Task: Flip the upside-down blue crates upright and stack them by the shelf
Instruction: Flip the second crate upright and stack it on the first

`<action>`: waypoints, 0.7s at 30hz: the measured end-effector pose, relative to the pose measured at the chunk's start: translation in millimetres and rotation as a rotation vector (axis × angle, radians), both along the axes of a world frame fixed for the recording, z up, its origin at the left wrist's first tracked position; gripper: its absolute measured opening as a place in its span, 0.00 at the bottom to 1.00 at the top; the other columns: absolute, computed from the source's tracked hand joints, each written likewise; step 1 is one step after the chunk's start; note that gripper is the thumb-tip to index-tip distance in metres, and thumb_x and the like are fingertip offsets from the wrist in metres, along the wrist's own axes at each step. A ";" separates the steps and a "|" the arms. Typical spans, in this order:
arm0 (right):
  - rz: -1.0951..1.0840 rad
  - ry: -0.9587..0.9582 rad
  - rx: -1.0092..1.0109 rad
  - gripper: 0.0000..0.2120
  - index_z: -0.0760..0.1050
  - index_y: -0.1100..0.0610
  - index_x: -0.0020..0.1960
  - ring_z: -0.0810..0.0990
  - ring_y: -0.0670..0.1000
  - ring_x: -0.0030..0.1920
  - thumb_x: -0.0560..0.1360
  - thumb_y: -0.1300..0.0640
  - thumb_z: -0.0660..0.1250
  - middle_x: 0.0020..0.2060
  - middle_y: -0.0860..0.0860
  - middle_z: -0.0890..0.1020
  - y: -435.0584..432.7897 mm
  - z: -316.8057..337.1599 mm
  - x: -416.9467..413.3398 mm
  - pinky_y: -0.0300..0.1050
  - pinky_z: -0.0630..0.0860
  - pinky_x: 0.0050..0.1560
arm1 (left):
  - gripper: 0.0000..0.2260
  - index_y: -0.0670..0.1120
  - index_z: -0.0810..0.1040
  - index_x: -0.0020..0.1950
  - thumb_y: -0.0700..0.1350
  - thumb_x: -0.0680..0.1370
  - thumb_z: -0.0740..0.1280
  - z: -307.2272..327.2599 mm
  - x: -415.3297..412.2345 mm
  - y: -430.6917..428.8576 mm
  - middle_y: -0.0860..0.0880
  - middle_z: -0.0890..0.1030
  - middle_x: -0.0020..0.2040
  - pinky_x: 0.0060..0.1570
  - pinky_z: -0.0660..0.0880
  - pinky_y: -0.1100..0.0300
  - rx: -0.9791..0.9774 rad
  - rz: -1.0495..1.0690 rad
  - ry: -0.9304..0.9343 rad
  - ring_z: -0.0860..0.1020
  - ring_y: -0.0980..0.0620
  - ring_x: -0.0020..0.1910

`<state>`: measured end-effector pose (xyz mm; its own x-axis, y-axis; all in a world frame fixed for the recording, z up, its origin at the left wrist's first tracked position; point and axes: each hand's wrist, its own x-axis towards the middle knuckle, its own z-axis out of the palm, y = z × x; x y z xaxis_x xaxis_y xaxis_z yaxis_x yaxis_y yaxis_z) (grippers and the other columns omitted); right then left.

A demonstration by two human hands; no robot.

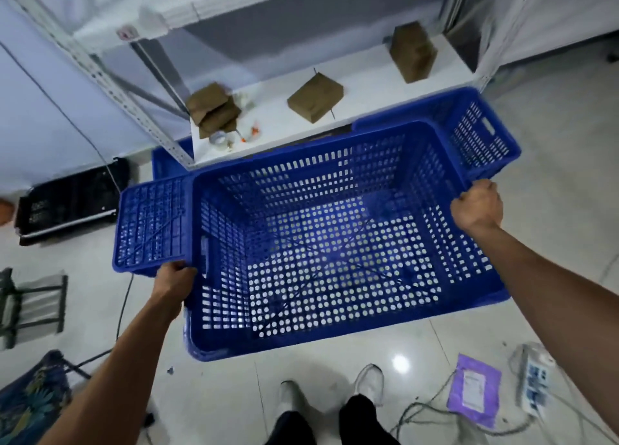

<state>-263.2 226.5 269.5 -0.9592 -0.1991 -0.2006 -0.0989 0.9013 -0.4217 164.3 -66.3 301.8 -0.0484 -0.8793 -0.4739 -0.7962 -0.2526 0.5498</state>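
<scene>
Upright blue crate point(321, 243) held above the floor before the shelf point(368, 76); left hand point(176, 282) and right hand point(477, 206) clenched on opposite rims; another crate point(475, 133) behind.

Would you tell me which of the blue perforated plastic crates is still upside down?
The small one on the left, its ribbed underside facing up; the large crate held by both hands shows its open interior.

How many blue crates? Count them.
3: held crate at centre, upside-down crate at left, upright crate far right. Blue edge by the shelf post may be a fourth.
</scene>
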 end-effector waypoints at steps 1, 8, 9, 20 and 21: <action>-0.024 0.013 -0.020 0.22 0.66 0.70 0.66 0.72 0.68 0.63 0.75 0.63 0.66 0.64 0.67 0.71 2.9 2.6 -13.7 0.58 0.69 0.64 | 0.14 0.42 0.73 0.34 0.31 0.78 0.63 6.9 -18.0 0.4 0.46 0.75 0.36 0.40 0.70 0.57 0.006 -0.024 0.004 0.73 0.46 0.34; -0.135 0.072 -0.049 0.19 0.69 0.71 0.63 0.75 0.69 0.58 0.75 0.65 0.64 0.60 0.68 0.73 9.5 2.2 -131.5 0.59 0.72 0.61 | 0.06 0.34 0.76 0.41 0.32 0.78 0.63 -7.2 -144.6 -36.0 0.36 0.79 0.37 0.35 0.74 0.52 0.053 -0.246 -0.067 0.77 0.41 0.33; -0.130 0.072 -0.050 0.19 0.69 0.71 0.63 0.75 0.69 0.58 0.74 0.65 0.64 0.60 0.68 0.73 9.8 -1.2 -132.5 0.59 0.72 0.61 | 0.07 0.35 0.75 0.40 0.33 0.78 0.63 -4.4 -147.7 -34.1 0.38 0.77 0.36 0.33 0.71 0.55 0.050 -0.272 -0.092 0.75 0.44 0.32; -0.197 0.049 0.078 0.17 0.72 0.69 0.60 0.79 0.67 0.55 0.74 0.60 0.65 0.58 0.66 0.77 -16.1 -22.9 -293.9 0.57 0.76 0.56 | 0.11 0.37 0.73 0.35 0.36 0.77 0.67 -44.0 -320.4 -95.9 0.39 0.77 0.33 0.34 0.71 0.54 0.038 -0.476 -0.185 0.75 0.45 0.30; -0.194 0.052 0.080 0.17 0.72 0.69 0.60 0.78 0.67 0.55 0.74 0.61 0.65 0.58 0.66 0.76 -19.5 -22.2 -308.3 0.57 0.76 0.57 | 0.12 0.38 0.72 0.33 0.36 0.77 0.67 -43.0 -334.7 -98.7 0.40 0.76 0.32 0.34 0.72 0.54 0.040 -0.495 -0.210 0.75 0.45 0.30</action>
